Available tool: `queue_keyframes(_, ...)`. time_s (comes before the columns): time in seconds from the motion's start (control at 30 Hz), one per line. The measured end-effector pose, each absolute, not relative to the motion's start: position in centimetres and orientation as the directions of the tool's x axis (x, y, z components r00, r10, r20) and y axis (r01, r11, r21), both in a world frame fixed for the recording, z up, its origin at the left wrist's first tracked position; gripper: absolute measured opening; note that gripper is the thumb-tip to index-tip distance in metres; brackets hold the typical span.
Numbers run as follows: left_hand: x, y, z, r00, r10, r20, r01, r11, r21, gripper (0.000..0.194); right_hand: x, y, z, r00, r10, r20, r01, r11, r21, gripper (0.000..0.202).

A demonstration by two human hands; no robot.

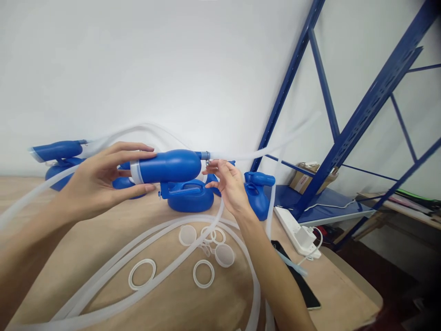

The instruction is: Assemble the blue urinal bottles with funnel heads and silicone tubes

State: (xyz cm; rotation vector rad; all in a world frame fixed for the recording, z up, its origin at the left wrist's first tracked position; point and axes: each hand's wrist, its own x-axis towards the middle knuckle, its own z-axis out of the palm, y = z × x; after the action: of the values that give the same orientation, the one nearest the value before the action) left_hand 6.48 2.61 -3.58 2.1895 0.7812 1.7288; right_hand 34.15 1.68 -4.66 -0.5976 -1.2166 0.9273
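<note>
A blue plastic bottle-shaped piece [172, 166] lies sideways in the air, with a white ring [136, 172] around its wide left end. My left hand [103, 177] grips it at this end, thumb below and fingers above. At its narrow right neck sits a small metal hose clamp [207, 157], where a clear hose [234, 156] joins. My right hand [227, 181] pinches at this clamp with thumb and forefinger, the other fingers loosely curled. Behind the held piece stands a blue plastic container [191, 197] with a handle; whether the two are joined is unclear.
Similar blue containers stand at left [64, 151] and right [258, 197]. Looped hoses [144, 246], white rings [203, 274] and round caps [224, 255] lie on the table [179, 308]. A power strip [292, 230], phone [303, 285] and blue rack [303, 184] are at right.
</note>
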Motion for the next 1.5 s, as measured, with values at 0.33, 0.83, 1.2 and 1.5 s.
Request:
queue_keyframes(0.33, 6.3, 2.3, -3.6, 0.301, 0.433, 0.850, 0.306, -0.888, 0.344, 0.041, 34.0, 1.8, -4.7, 0.044, 0.905, 0.424, -0.318, 0.415, -0.853, 0.039)
queue_keyframes(0.83, 5.6, 2.4, -3.3, 0.344, 0.525, 0.779, 0.256, -0.850, 0.460, 0.046, 34.2, 1.8, -4.7, 0.039, 0.873, 0.487, -0.219, 0.483, -0.848, 0.040)
queue_keyframes(1.2, 5.5, 1.9, -3.0, 0.406, 0.457, 0.791, 0.314, -0.883, 0.349, 0.036, 34.1, 1.9, -5.3, 0.049, 0.873, 0.486, -0.274, 0.479, -0.834, 0.032)
queue_keyframes(1.5, 5.4, 1.9, -3.1, 0.468, 0.447, 0.763, 0.382, -0.880, 0.281, 0.044, 35.2, 1.6, -4.8, -0.051, 0.871, 0.489, -0.114, 0.481, -0.869, 0.037)
